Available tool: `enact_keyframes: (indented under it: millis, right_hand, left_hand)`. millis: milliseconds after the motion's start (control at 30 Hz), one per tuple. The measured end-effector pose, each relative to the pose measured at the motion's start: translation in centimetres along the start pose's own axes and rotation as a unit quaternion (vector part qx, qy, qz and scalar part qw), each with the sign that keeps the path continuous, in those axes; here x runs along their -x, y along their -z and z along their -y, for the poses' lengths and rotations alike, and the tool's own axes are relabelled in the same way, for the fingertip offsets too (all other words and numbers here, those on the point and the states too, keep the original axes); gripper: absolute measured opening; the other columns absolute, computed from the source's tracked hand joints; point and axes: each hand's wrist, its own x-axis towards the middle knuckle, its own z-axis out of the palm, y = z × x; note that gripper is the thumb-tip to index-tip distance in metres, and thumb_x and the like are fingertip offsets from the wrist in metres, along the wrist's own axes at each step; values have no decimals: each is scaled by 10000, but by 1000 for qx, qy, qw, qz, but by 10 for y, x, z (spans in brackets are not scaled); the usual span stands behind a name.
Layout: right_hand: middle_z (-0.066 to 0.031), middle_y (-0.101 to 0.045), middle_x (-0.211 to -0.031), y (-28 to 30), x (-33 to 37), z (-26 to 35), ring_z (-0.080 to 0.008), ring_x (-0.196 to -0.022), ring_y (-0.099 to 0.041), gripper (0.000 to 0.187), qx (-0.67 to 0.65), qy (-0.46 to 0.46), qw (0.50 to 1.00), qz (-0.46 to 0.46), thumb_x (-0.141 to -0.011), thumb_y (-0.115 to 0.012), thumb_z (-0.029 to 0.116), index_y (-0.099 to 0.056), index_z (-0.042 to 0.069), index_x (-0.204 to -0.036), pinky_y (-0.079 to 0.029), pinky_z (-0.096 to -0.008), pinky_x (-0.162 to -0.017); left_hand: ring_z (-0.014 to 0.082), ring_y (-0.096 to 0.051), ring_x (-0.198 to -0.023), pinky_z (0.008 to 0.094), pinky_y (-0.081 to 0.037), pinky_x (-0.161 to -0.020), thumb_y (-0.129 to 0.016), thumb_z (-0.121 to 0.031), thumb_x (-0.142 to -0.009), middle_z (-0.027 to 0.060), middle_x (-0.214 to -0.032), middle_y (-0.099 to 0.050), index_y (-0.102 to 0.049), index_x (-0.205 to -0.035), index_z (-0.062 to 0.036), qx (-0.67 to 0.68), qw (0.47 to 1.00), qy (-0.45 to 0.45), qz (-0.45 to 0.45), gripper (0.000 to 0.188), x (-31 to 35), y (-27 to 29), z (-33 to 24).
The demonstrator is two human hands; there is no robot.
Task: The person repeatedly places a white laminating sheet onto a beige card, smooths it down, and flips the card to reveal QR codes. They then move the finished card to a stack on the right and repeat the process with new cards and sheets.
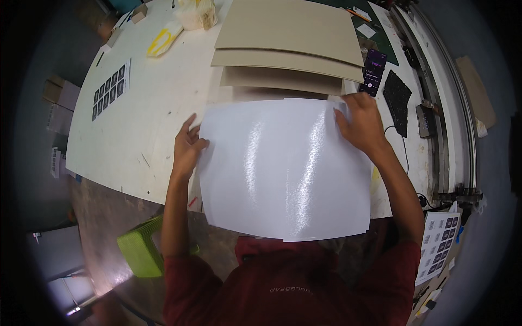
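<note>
Large glossy white sheets [266, 168] lie in front of me, overlapping, with a step visible along their top and bottom edges. They hang past the table's near edge toward my body. My right hand [361, 122] grips their far right corner, the thumb on top and the fingers curled at the edge. At the left edge is my left hand [188, 146], its fingers spread outside the sheet and its thumb touching the edge. Just beyond the sheets sits a stack of beige boards [288, 32], its lower boards fanned out toward me.
On the white table [147, 119] lie a printed sheet with dark labels [111, 89] and a yellow-and-white packet [165, 39]. To the right are a phone [374, 70], a black textured piece [396, 102] and a metal rail [462, 108]. A green plastic stool [141, 247] stands below left.
</note>
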Motion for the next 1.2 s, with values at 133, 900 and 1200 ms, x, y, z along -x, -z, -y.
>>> enact_keyframes:
  millis: [133, 900, 1200]
  right_hand:
    - [-175, -627, -1031, 18, -48, 4, -330, -967, -592, 313, -27, 57, 991, -118, -803, -768, 156, -663, -30, -1031, -479, -437, -878]
    - [-154, -638, -1239, 145, 118, -9, -189, -1106, -616, 414, -283, -350, 840, -305, -1012, -600, 165, -527, -96, -1325, -471, -330, -994]
    - [-92, -699, -1082, 57, 175, 57, -107, -967, -622, 313, -447, -469, 755, -100, -1025, -556, 127, -600, -85, -1252, -474, -254, -895]
  left_hand:
    - [370, -363, -1437, 462, -343, -1154, -636, 44, -793, 272, -1538, -348, -309, -1516, 29, -20, 993, -82, -83, 794, 1, -2, 1]
    - [237, -614, -1019, 351, -494, -833, -735, -97, -843, 125, -1181, -650, -629, -1234, -35, -147, 928, -333, 78, 410, 13, -104, -35]
    - [318, -565, -982, 420, -460, -911, -582, -118, -955, 164, -1164, -620, -563, -1305, -7, -250, 872, -376, 188, 368, -2, -123, -29]
